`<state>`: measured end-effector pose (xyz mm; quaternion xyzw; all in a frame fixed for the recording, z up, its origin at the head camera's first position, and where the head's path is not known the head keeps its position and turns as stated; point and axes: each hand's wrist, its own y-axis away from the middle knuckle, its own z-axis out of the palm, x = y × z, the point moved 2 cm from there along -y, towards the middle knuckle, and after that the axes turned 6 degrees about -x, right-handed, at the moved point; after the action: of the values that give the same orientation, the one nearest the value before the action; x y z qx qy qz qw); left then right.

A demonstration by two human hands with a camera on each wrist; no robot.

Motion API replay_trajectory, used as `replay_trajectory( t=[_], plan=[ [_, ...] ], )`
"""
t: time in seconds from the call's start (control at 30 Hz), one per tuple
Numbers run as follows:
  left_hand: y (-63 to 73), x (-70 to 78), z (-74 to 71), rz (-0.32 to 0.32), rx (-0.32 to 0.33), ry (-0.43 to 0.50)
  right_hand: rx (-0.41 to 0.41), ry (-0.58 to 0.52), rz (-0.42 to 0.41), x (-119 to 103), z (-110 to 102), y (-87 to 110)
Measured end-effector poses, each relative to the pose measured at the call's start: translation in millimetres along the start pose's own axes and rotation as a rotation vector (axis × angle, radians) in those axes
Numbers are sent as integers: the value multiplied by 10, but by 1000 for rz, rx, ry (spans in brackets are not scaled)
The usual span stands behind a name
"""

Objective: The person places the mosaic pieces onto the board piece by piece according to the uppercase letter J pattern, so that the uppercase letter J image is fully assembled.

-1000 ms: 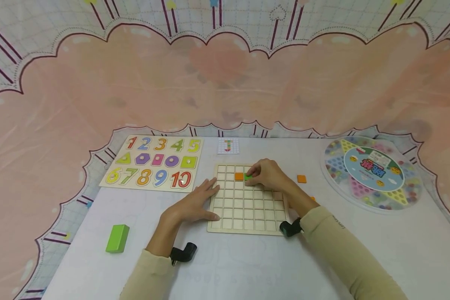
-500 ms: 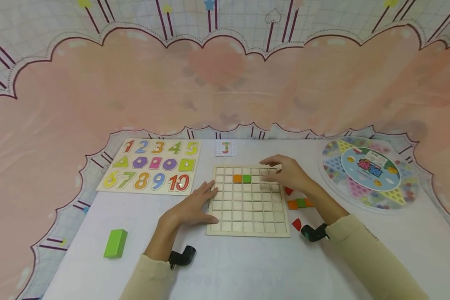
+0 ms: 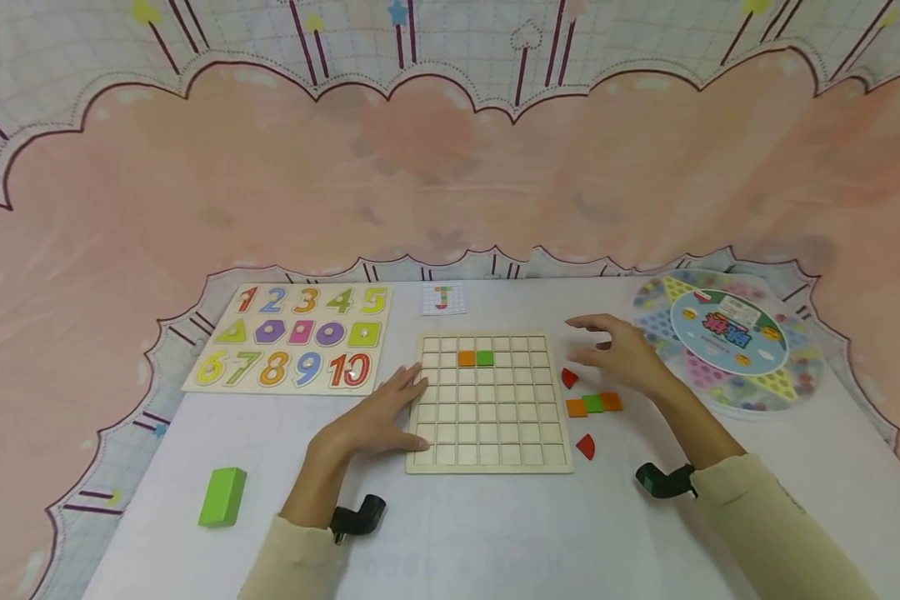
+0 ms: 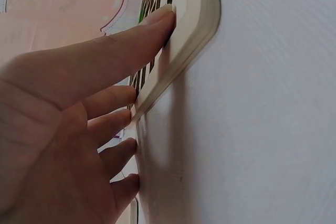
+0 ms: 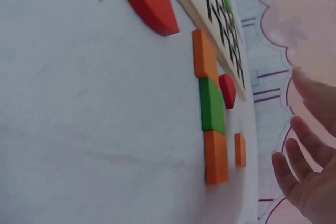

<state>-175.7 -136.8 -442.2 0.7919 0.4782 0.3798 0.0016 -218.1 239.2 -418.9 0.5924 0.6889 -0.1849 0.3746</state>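
Note:
A wooden grid board (image 3: 495,410) lies flat on the table. In its second row from the top, an orange square tile (image 3: 467,358) and a green square tile (image 3: 484,358) sit side by side. My left hand (image 3: 367,421) rests on the board's left edge, thumb (image 4: 157,24) on the near corner. Right of the board, my right hand (image 3: 618,354) hovers with spread fingers and holds nothing. Below it, a loose green tile (image 3: 593,404) lies between two orange ones, with red quarter-circle pieces (image 3: 586,447) nearby. Another orange tile (image 5: 240,150) shows in the right wrist view; in the head view it is hidden.
A number-and-shape puzzle board (image 3: 288,337) lies at the left. Behind the grid board is a small pattern card (image 3: 443,297) with a J-shaped figure. A round, clear-edged game box (image 3: 727,333) occupies the right. A green block (image 3: 222,497) is at the near left.
My right hand has let go of the green tile, which stays beside the orange one, and moved right, off the board. My left hand has kept its place on the board's edge.

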Motion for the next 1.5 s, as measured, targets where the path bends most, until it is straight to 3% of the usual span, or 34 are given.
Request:
replay_trajectory(
  t=[0.33,0.6,1.17,1.5],
  plan=[
    [21,-22,17,7,5,24,-31,95,123,199,50,-1],
    [8,-7,6,6,9,16,9,144,77,274,62,-33],
    [16,2,14,7,8,15,34,116,75,278,85,-62],
    [11,4,8,2,5,16,40,-26,91,32,129,-173]
  ],
)
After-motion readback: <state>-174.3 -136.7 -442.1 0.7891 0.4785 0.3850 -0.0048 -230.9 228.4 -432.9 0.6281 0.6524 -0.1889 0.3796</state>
